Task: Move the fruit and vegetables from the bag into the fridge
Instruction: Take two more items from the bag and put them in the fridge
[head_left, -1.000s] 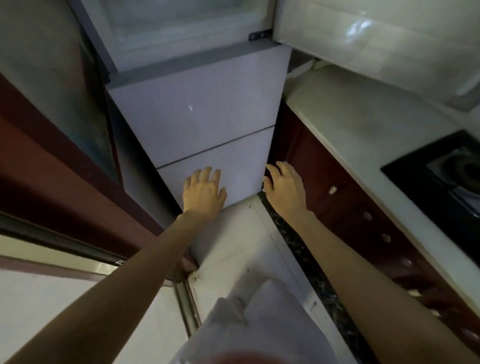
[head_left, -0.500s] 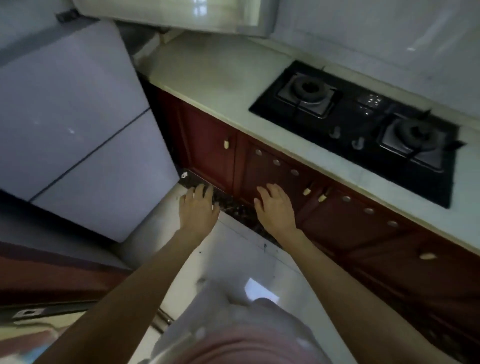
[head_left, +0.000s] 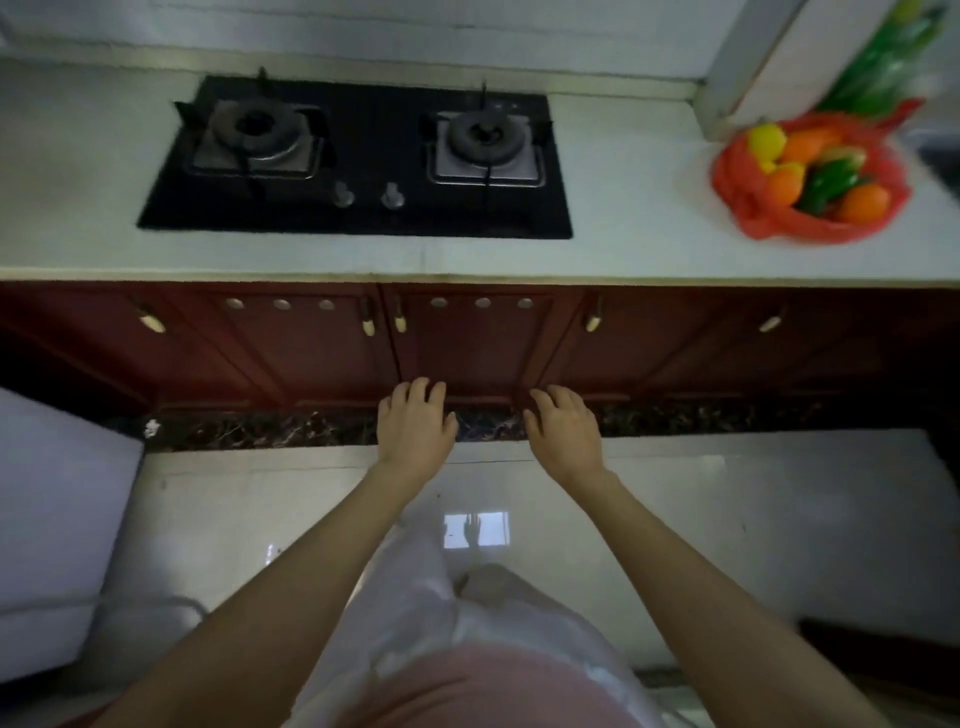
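Red bag (head_left: 763, 218) of fruit sits far right on the tabletop (head_left: 623, 249); my left hand (head_left: 415, 431) and right hand (head_left: 563, 434) hover empty, fingers loosely curled, near the cupboards (head_left: 311, 353).

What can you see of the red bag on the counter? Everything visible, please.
The red bag is thin, translucent plastic, crumpled, sitting on the pale countertop at far right, right of the gas hob. Its mouth gapes open upward, showing oranges, yellow fruit and a dark green vegetable. A green bag lies just behind it; whether they touch is unclear. Neither hand is near it. The image is slightly blurred there.
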